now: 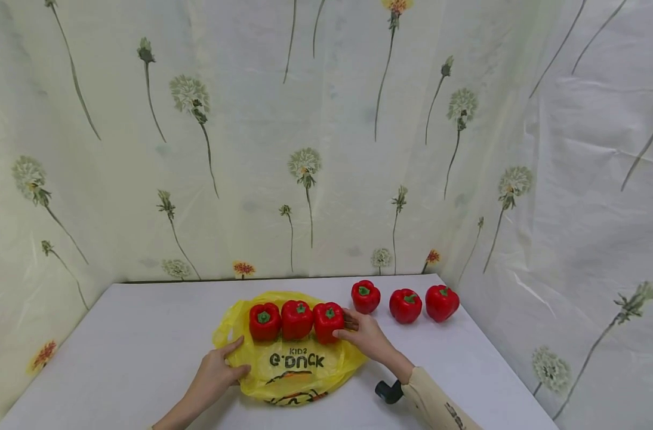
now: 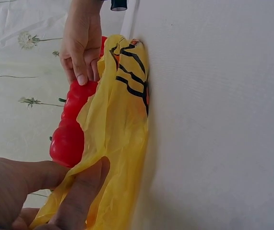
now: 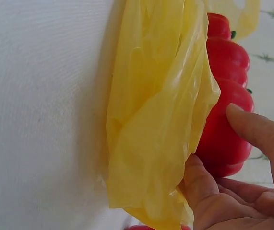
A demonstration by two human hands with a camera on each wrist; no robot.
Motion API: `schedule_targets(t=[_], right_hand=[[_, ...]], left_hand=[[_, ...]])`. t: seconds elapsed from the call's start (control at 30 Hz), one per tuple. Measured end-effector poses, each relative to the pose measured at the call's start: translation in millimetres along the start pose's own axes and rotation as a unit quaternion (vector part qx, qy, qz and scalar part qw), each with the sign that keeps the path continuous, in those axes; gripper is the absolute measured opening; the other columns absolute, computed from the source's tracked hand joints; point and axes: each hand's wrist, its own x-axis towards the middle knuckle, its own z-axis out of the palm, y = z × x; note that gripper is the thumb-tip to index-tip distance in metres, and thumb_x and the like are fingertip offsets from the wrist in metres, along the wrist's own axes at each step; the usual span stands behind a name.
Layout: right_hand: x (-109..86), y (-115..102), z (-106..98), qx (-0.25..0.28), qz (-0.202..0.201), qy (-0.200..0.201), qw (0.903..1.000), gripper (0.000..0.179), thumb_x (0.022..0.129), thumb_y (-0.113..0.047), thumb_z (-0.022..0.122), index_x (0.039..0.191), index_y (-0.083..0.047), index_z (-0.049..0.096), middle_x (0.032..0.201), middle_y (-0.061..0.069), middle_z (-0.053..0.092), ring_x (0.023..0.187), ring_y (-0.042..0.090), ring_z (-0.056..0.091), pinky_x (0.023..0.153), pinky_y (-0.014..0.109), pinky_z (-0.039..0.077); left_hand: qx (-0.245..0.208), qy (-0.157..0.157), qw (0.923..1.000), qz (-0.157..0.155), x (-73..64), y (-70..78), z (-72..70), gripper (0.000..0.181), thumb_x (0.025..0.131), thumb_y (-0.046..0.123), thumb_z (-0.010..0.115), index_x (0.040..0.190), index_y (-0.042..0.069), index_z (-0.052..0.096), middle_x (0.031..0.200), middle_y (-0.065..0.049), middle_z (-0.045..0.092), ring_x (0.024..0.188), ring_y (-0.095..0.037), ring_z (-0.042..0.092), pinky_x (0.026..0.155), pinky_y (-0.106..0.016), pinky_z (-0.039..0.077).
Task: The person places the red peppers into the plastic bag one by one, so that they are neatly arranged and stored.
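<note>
A yellow plastic bag point(image 1: 289, 382) with dark print lies in the middle of the white table. Three red bell peppers stand side by side at it: a left one point(image 1: 264, 322), a middle one point(image 1: 296, 319) and a right one point(image 1: 328, 323). My left hand point(image 1: 215, 371) holds the bag's left edge, and the left wrist view shows the thin plastic between thumb and fingers point(image 2: 81, 191). At the other end of the row, my right hand point(image 1: 368, 337) grips the right pepper, its thumb on the pepper's near side.
To the right of the bag, three more red bell peppers point(image 1: 366, 297) point(image 1: 405, 306) point(image 1: 441, 303) stand near the table's back right corner. A small black object point(image 1: 388, 392) shows beside my right forearm. Flower-patterned curtains point(image 1: 262, 179) hang behind the table point(image 1: 117, 352) and at its sides.
</note>
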Motion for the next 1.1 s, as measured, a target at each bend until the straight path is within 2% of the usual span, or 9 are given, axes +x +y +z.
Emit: schedule_targets(t=[0.4,0.53,0.63,0.73,1.1], right_hand=[[-3.6,4.7,-3.1,0.006,0.016,-0.001,0.9998,0.079,0.081,-0.032,0.076,0.145,-0.002,0.039,0.137,0.02,0.053,0.121,0.038,0.057,0.091,0.041,0.054],[-5.3,1.3,-3.9,0.021,0.022,0.015,0.9994,0.077,0.081,-0.026,0.077,0.145,-0.006,0.038,0.134,0.02,0.054,0.12,0.039,0.057,0.09,0.042,0.055],[-6.7,-1.7,-5.4,0.03,0.026,0.024,0.9989,0.076,0.081,-0.024,0.078,0.144,-0.011,0.038,0.133,0.018,0.055,0.12,0.038,0.057,0.089,0.042,0.055],[-8.1,-2.4,-8.4,0.033,0.029,0.023,0.9987,0.078,0.079,-0.029,0.079,0.145,-0.015,0.038,0.132,0.014,0.056,0.121,0.035,0.057,0.089,0.04,0.055],[-11.9,-1.4,-11.6,0.03,0.022,0.031,0.9988,0.078,0.079,-0.024,0.079,0.144,-0.016,0.037,0.131,0.014,0.057,0.119,0.033,0.058,0.088,0.04,0.056]], left_hand=[[0.004,0.002,1.0,-0.008,0.4,-0.4,2.2,0.069,0.078,0.009,0.073,0.139,-0.005,0.045,0.058,-0.002,0.063,0.052,-0.016,0.065,0.048,-0.024,0.049],[0.006,0.005,0.9999,-0.006,0.9,-0.4,2.4,0.069,0.078,0.009,0.073,0.139,-0.004,0.046,0.057,-0.002,0.063,0.052,-0.017,0.064,0.046,-0.023,0.046],[0.003,0.004,1.0,-0.008,0.8,-0.6,1.9,0.069,0.078,0.009,0.073,0.14,-0.004,0.045,0.06,-0.002,0.065,0.052,-0.018,0.065,0.046,-0.024,0.047],[0.0,0.005,0.9999,-0.012,0.5,-0.5,1.7,0.069,0.078,0.009,0.073,0.14,-0.005,0.045,0.064,-0.002,0.068,0.054,-0.017,0.066,0.048,-0.026,0.049],[0.004,0.01,0.9998,-0.015,-1.4,3.2,1.0,0.069,0.077,0.009,0.074,0.139,-0.005,0.046,0.061,-0.003,0.066,0.054,-0.017,0.066,0.049,-0.027,0.05]])
